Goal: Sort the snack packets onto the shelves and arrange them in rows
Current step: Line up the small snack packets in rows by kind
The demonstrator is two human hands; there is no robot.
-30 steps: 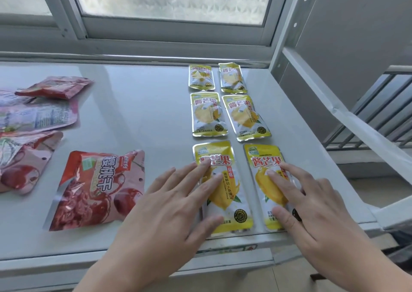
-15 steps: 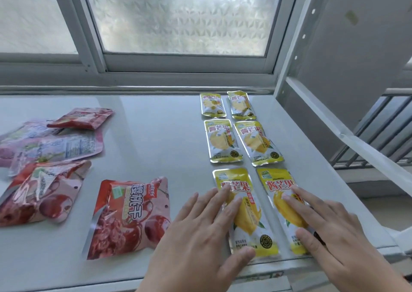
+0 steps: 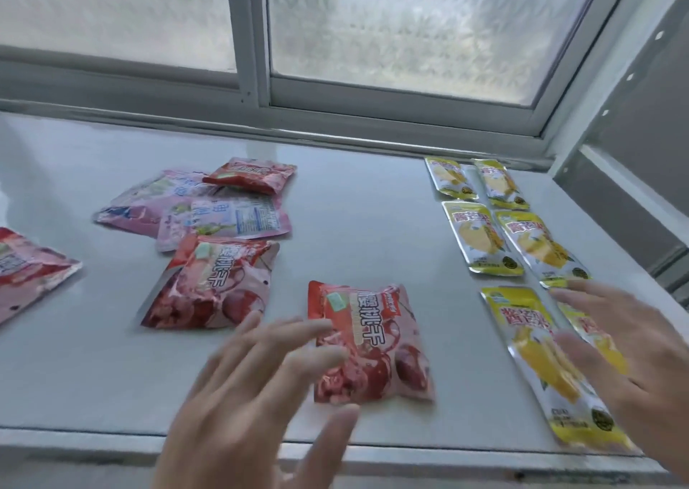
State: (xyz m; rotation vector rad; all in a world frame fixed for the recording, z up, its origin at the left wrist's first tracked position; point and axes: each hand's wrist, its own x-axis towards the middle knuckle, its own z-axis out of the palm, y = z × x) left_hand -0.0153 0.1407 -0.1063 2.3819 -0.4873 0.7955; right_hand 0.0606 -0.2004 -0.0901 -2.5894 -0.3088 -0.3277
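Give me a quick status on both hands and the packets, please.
Left hand open, reaching at nearest red packet. Right hand open over front yellow packets. Yellow ones in two columns; red and pink packets unsorted. Nothing blocking.

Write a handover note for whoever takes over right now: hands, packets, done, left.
Left hand: open, holds nothing, fingertips at the nearest red cherry packet; blurred, contact unclear.
Right hand: open, spread over the front yellow mango packets.
Done: six mango packets lie in two columns of three at the shelf's right end.
Left: red cherry packets are loose, one mid-shelf, one at the far left edge, one small atop the pink packets piled behind. Row these up.
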